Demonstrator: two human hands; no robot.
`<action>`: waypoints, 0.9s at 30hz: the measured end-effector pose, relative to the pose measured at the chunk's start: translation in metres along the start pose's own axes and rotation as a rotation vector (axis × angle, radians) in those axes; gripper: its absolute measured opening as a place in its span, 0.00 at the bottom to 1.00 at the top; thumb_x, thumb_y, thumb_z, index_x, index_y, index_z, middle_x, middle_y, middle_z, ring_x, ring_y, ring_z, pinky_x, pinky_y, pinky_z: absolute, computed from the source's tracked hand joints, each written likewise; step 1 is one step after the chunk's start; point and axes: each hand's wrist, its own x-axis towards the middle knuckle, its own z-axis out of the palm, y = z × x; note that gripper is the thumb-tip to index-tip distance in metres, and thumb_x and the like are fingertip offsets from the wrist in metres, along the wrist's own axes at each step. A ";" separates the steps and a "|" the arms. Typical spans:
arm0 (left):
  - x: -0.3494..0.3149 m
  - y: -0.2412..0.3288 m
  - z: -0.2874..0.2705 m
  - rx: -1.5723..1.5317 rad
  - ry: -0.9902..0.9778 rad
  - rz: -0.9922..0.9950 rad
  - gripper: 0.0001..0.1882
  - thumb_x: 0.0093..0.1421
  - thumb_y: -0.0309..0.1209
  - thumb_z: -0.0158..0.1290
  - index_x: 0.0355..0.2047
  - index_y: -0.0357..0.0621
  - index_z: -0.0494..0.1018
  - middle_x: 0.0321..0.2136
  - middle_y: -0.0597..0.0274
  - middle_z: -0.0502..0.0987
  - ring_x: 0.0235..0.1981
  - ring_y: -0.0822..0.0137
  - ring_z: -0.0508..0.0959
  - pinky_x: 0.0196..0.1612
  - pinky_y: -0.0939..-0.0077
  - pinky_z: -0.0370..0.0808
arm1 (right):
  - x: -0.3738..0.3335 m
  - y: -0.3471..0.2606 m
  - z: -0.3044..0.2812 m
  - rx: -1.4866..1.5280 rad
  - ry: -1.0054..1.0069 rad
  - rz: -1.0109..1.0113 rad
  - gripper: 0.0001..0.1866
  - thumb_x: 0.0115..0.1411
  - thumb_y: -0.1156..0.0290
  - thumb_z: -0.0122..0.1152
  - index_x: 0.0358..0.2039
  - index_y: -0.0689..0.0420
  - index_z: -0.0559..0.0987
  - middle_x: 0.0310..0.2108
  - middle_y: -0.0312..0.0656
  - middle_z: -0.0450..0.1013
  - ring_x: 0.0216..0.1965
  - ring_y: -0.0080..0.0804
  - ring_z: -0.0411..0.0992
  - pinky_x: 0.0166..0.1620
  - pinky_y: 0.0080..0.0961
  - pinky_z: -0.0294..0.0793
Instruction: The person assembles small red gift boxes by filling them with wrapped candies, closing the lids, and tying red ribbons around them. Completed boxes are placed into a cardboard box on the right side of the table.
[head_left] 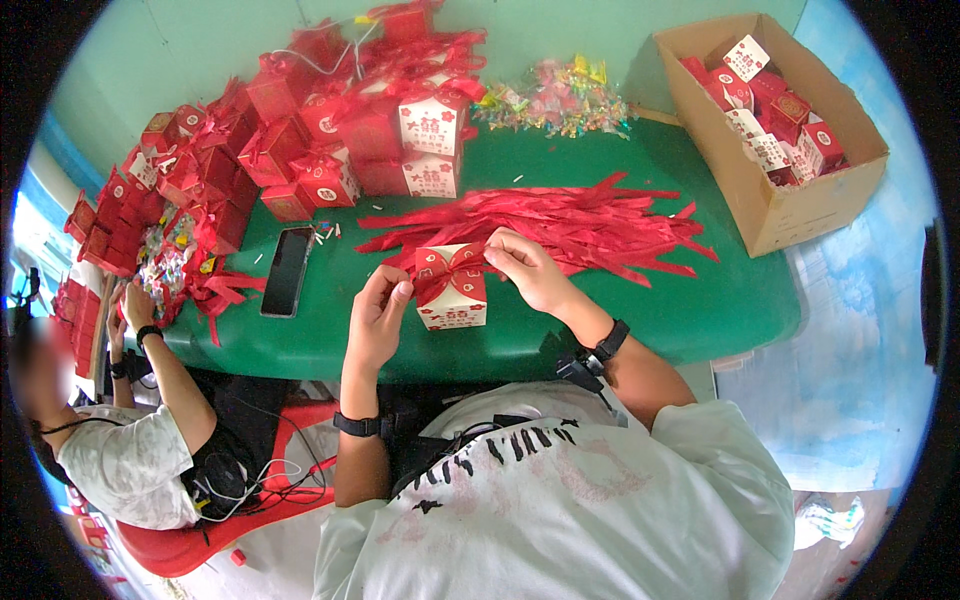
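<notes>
A small white and red gift box (452, 307) stands on the green table in front of me, with a red ribbon (447, 277) crossing its top in a bow. On the box's left side my left hand (378, 312) is closed, thumb against fingers, at one end of the ribbon. My right hand (527, 268) pinches the ribbon's other end at the upper right of the box. Just beyond the box lies a spread pile of loose red ribbons (590, 225).
Stacked red gift boxes (400, 140) fill the table's back left. A phone (287, 272) lies left of my hands. Wrapped candies (560, 95) are heaped at the back. A cardboard box (810, 210) holding gift boxes stands at right. A co-worker (125, 450) sits at left.
</notes>
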 end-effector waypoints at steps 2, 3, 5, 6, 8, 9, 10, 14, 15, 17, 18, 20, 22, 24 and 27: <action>0.001 0.011 0.002 0.020 0.002 -0.007 0.10 0.74 0.32 0.56 0.37 0.39 0.73 0.26 0.73 0.70 0.28 0.79 0.64 0.32 0.79 0.64 | -0.001 0.000 -0.001 -0.046 0.022 -0.024 0.13 0.77 0.64 0.54 0.34 0.56 0.73 0.36 0.29 0.63 0.33 0.18 0.63 0.37 0.21 0.64; 0.001 0.008 0.002 0.031 0.003 0.000 0.09 0.74 0.31 0.56 0.37 0.39 0.73 0.26 0.72 0.69 0.28 0.79 0.63 0.31 0.79 0.64 | -0.001 0.002 -0.002 -0.075 0.029 -0.029 0.13 0.77 0.64 0.54 0.34 0.56 0.74 0.36 0.29 0.64 0.33 0.17 0.63 0.37 0.20 0.64; 0.002 0.002 0.000 0.059 0.013 0.027 0.08 0.73 0.29 0.57 0.36 0.38 0.73 0.25 0.71 0.69 0.27 0.79 0.63 0.31 0.79 0.64 | 0.000 0.001 -0.002 -0.097 0.035 -0.037 0.12 0.77 0.65 0.54 0.34 0.56 0.74 0.36 0.29 0.64 0.33 0.17 0.63 0.37 0.20 0.64; 0.001 0.001 -0.002 0.075 0.009 0.032 0.08 0.72 0.28 0.57 0.36 0.38 0.73 0.25 0.70 0.68 0.27 0.78 0.63 0.31 0.78 0.64 | -0.001 -0.001 -0.001 -0.088 0.035 -0.033 0.12 0.77 0.65 0.54 0.35 0.56 0.74 0.36 0.29 0.64 0.33 0.17 0.63 0.37 0.20 0.64; 0.000 0.002 -0.004 0.107 -0.001 0.033 0.08 0.71 0.27 0.57 0.36 0.38 0.72 0.24 0.69 0.68 0.26 0.78 0.63 0.30 0.78 0.64 | -0.002 -0.002 -0.001 -0.075 0.043 -0.017 0.12 0.76 0.66 0.55 0.35 0.58 0.75 0.36 0.30 0.65 0.35 0.18 0.64 0.39 0.20 0.65; 0.001 0.001 -0.005 0.107 0.002 0.031 0.07 0.71 0.27 0.57 0.36 0.38 0.72 0.24 0.69 0.68 0.26 0.78 0.63 0.30 0.78 0.64 | -0.001 -0.002 -0.002 -0.073 0.051 -0.009 0.12 0.75 0.66 0.56 0.35 0.59 0.76 0.36 0.31 0.66 0.36 0.18 0.65 0.41 0.21 0.66; 0.001 0.000 -0.005 0.108 0.005 0.028 0.07 0.71 0.27 0.57 0.36 0.38 0.72 0.24 0.68 0.68 0.26 0.78 0.63 0.30 0.78 0.63 | -0.002 -0.001 -0.003 -0.070 0.059 0.000 0.12 0.75 0.67 0.57 0.35 0.60 0.76 0.36 0.32 0.67 0.38 0.19 0.66 0.42 0.21 0.67; 0.001 0.009 -0.011 0.166 -0.071 -0.014 0.08 0.74 0.31 0.54 0.39 0.39 0.73 0.24 0.69 0.68 0.26 0.78 0.63 0.29 0.78 0.63 | -0.004 0.000 -0.007 0.054 0.005 0.024 0.11 0.74 0.61 0.59 0.45 0.56 0.73 0.38 0.30 0.66 0.36 0.19 0.65 0.40 0.22 0.66; 0.000 0.011 -0.013 0.097 -0.080 -0.054 0.10 0.75 0.34 0.51 0.41 0.39 0.73 0.25 0.70 0.68 0.25 0.78 0.63 0.29 0.78 0.62 | -0.006 -0.002 -0.006 0.114 0.017 0.044 0.15 0.71 0.60 0.63 0.50 0.55 0.72 0.39 0.31 0.66 0.37 0.20 0.66 0.41 0.22 0.67; -0.005 0.014 -0.017 -0.042 -0.088 -0.138 0.14 0.78 0.39 0.47 0.44 0.41 0.73 0.26 0.71 0.68 0.25 0.78 0.63 0.29 0.78 0.61 | -0.011 -0.018 0.002 0.007 -0.031 0.018 0.29 0.65 0.57 0.70 0.59 0.54 0.69 0.41 0.32 0.68 0.39 0.23 0.68 0.44 0.23 0.69; -0.007 0.011 -0.020 -0.083 -0.077 -0.172 0.16 0.79 0.41 0.44 0.45 0.41 0.74 0.26 0.72 0.68 0.25 0.78 0.63 0.28 0.79 0.61 | -0.016 -0.033 0.008 -0.158 -0.087 -0.030 0.36 0.62 0.56 0.75 0.64 0.54 0.66 0.42 0.33 0.69 0.41 0.24 0.69 0.45 0.24 0.70; -0.009 0.001 -0.024 -0.167 -0.068 -0.236 0.20 0.81 0.45 0.40 0.48 0.42 0.74 0.27 0.73 0.68 0.25 0.79 0.63 0.28 0.80 0.60 | -0.017 -0.040 0.011 -0.393 -0.140 -0.107 0.49 0.54 0.56 0.82 0.70 0.54 0.62 0.48 0.39 0.71 0.47 0.31 0.72 0.51 0.30 0.72; -0.013 -0.007 -0.025 -0.198 -0.042 -0.278 0.20 0.81 0.45 0.39 0.48 0.42 0.74 0.27 0.73 0.68 0.25 0.80 0.63 0.28 0.81 0.58 | -0.013 -0.037 0.012 -0.476 -0.147 -0.120 0.53 0.50 0.58 0.84 0.70 0.57 0.62 0.56 0.50 0.73 0.57 0.45 0.74 0.59 0.39 0.73; -0.014 -0.011 -0.030 -0.217 -0.038 -0.278 0.20 0.81 0.45 0.40 0.48 0.42 0.75 0.27 0.73 0.69 0.25 0.80 0.63 0.27 0.82 0.58 | -0.011 -0.044 0.009 -0.623 -0.128 -0.146 0.52 0.48 0.58 0.83 0.69 0.59 0.63 0.58 0.59 0.74 0.61 0.55 0.74 0.62 0.44 0.74; -0.013 -0.017 -0.035 -0.244 -0.042 -0.242 0.19 0.80 0.43 0.42 0.47 0.42 0.75 0.28 0.73 0.69 0.26 0.81 0.64 0.27 0.83 0.58 | -0.006 -0.065 0.003 -0.787 -0.238 0.060 0.52 0.48 0.55 0.83 0.69 0.56 0.64 0.56 0.59 0.76 0.60 0.56 0.74 0.62 0.45 0.74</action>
